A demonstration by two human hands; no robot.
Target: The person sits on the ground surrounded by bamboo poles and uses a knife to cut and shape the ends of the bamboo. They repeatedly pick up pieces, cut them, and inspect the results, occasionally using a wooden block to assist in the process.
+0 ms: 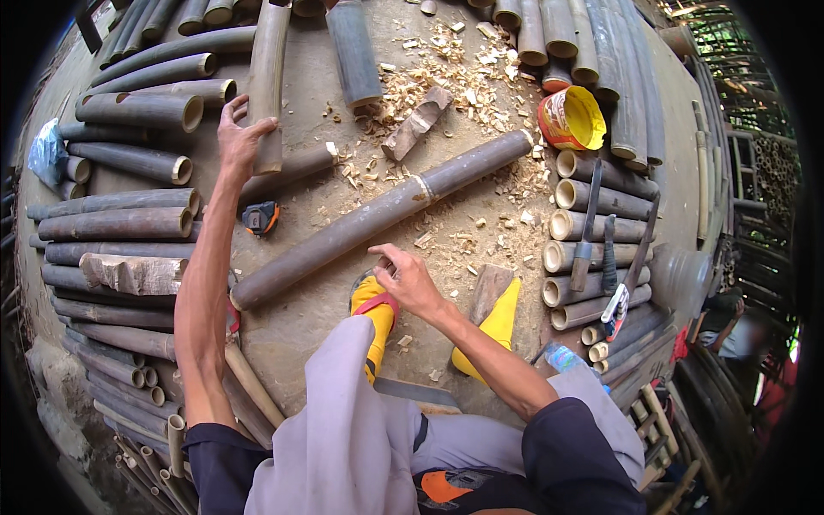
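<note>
My left hand (243,137) reaches far forward on the left, fingers apart. Its thumb lies against the near end of a pale brown bamboo tube (269,81), and the hand is not wrapped round it. Near the middle, my right hand (407,279) hovers with loosely bent, parted fingers and nothing visible in them. Just beyond it a long dark bamboo pole (352,230) with a pale node ring lies slantwise on the ground. Another dark tube (296,165) rests partly behind the pale one. A black and orange tape measure (260,218) sits below my left hand.
Bamboo tubes (116,225) are stacked along the left, more (596,199) along the right. A machete (587,227) lies on the right stack, near a yellow-lined red tub (573,118). Wood shavings (463,77) surround a notched wooden block (418,123). My yellow-covered foot (378,335) is close to the pole.
</note>
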